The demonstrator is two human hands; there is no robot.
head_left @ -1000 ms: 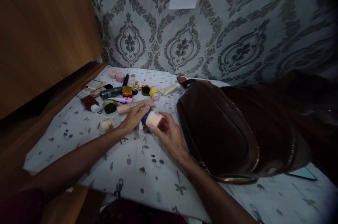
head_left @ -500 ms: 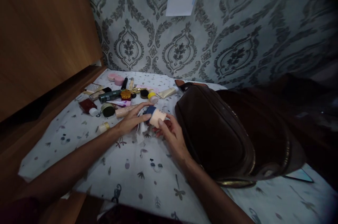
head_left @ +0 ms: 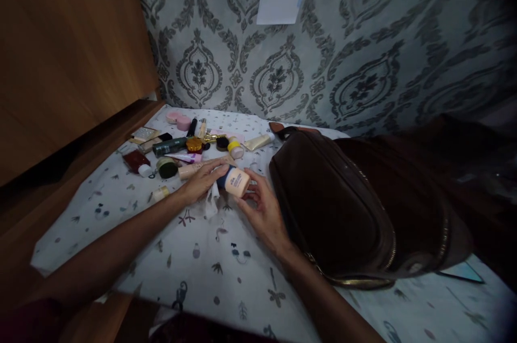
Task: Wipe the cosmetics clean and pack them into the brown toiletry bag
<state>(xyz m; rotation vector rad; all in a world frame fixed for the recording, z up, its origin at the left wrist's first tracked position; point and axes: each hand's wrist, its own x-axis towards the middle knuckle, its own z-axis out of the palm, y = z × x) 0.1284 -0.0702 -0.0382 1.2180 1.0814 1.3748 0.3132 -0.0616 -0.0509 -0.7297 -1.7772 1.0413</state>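
A small peach cosmetic bottle (head_left: 237, 182) with a navy cap (head_left: 224, 175) lies tilted between my hands, its printed label showing. My left hand (head_left: 204, 180) is closed around the cap end. A crumpled white tissue (head_left: 212, 200) hangs beneath those fingers, pressed against the bottle. At the other end, my right hand (head_left: 262, 205) holds the base between thumb and fingers; some of its fingertips are hidden behind it. Just beyond my left hand lies a beige tube (head_left: 189, 171), partly covered by the hand. A small cream-coloured jar (head_left: 160, 193) sits beside my left wrist.
Several cosmetics crowd the far left of the patterned white sheet (head_left: 218, 289), among them a dark green bottle (head_left: 169, 146), a red bottle (head_left: 135, 161) and a yellow-banded jar (head_left: 235, 148). A brown leather bag (head_left: 331, 203) stands at right. A wooden cabinet (head_left: 68, 47) borders the left.
The bottle has been turned, so its printed label now faces me. My right hand's fingers have shifted to its base, and the tissue hangs slightly further left.
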